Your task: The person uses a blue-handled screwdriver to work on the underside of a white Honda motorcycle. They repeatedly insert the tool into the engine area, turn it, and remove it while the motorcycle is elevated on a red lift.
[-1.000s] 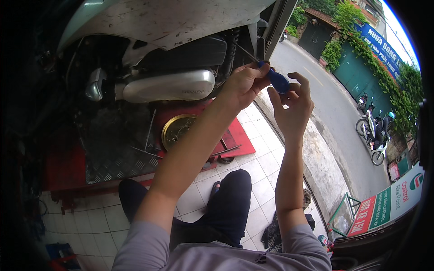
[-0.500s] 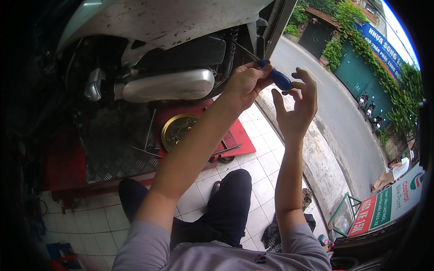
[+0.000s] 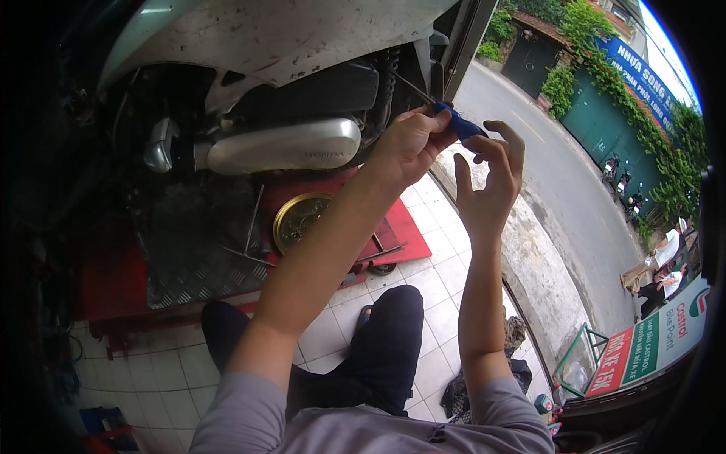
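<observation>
My left hand is closed on a screwdriver at the front of its blue handle. The metal shaft slants up and left toward the rear of a motorbike, close to the shock absorber; where its tip rests I cannot make out. My right hand is at the butt of the handle. Its thumb stands apart and its bent fingers reach over the handle's end, touching or nearly touching it. The motorbike's silver side cover lies to the left, below a scuffed pale body panel.
A round gold-coloured tray holding small parts sits on the red lift platform, beside thin metal rods. Dark cloth lies on the tiled floor by my right arm. Street and people are beyond the right doorway.
The screwdriver handle has turned slightly about its shaft. My right hand has shifted a little left and down, its fingers bending further over the handle's end. My left hand keeps its grip.
</observation>
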Demonstrator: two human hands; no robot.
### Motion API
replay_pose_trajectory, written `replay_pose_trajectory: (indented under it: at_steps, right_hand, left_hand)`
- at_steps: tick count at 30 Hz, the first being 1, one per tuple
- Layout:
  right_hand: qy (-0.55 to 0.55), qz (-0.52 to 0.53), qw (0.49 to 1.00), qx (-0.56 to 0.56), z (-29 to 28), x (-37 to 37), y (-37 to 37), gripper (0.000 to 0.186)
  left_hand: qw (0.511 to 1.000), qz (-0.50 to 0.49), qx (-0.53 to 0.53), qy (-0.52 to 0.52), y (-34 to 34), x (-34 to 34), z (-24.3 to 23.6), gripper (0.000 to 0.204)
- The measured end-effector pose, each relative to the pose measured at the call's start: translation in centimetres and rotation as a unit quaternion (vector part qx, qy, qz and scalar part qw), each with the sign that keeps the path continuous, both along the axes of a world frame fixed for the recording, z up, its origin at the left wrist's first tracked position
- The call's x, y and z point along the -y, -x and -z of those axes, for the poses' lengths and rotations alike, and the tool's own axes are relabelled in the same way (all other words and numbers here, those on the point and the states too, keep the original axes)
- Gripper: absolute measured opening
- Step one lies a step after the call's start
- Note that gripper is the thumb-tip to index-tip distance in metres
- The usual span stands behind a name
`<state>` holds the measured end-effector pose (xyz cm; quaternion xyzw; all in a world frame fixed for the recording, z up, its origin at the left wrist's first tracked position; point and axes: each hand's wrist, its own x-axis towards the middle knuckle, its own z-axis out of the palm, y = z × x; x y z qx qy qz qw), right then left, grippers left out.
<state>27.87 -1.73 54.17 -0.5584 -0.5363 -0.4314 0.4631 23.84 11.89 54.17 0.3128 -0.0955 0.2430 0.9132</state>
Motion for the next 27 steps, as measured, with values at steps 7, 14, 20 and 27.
replay_pose_trajectory:
  at_steps: [7,14,20,27]
  right_hand:
    - [-0.006,0.03,0.977,-0.21,-0.7,-0.1,0.8,0.022]
    - [-0.02,-0.011,0.995,-0.097,-0.3,0.5,0.3,0.011]
    - [-0.033,-0.135,0.983,-0.118,0.3,-0.2,0.4,0.032]
    - [0.052,-0.046,0.969,-0.237,-0.3,-0.2,0.9,0.03]
  left_hand:
    - [0.998,0.014,0.052,0.032,0.6,0.3,0.3,0.013]
    - [0.998,0.045,-0.046,0.0,1.1,0.3,-0.3,0.008]
    - [1.0,-0.008,0.017,0.002,0.0,0.5,0.3,0.015]
    - [0.998,0.028,0.014,-0.057,2.0,-0.9,0.3,0.026]
